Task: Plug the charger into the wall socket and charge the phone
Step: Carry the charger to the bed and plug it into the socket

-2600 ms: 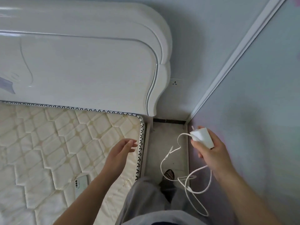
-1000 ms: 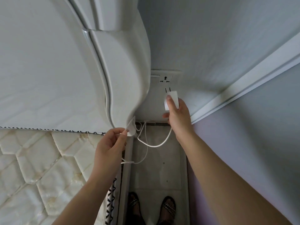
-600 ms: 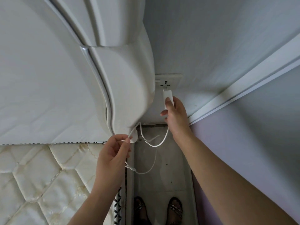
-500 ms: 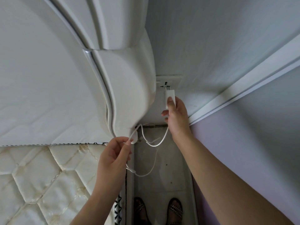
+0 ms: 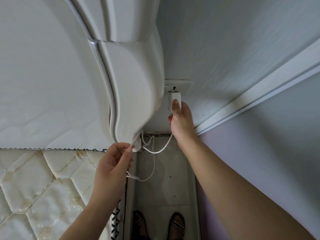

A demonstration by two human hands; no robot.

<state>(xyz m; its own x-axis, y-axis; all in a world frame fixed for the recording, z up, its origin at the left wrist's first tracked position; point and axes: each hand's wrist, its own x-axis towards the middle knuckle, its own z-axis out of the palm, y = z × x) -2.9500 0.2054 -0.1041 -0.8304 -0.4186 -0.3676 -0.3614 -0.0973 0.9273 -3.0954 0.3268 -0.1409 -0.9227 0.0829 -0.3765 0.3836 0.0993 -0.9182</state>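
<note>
A white wall socket [image 5: 183,84] sits low on the grey wall, just right of the headboard's edge. My right hand [image 5: 181,120] grips the white charger block [image 5: 174,99], whose top end presses against the socket face. A thin white cable [image 5: 161,149] hangs from the charger and loops down over the floor gap. My left hand [image 5: 112,165] pinches that cable near the headboard's lower corner, with the cable's free plug end [image 5: 134,177] sticking out below my fingers. The phone is out of view.
The white glossy headboard [image 5: 131,80] bulges close to the socket's left side. A quilted cream mattress [image 5: 43,187] lies at lower left. A narrow concrete floor strip [image 5: 166,184] runs between bed and lilac side wall [image 5: 259,161]; sandalled feet [image 5: 159,226] stand in it.
My right hand carried the charger up from the floor gap to the socket and pushed it against the face. My left hand took hold of the cable and stays beside the headboard corner.
</note>
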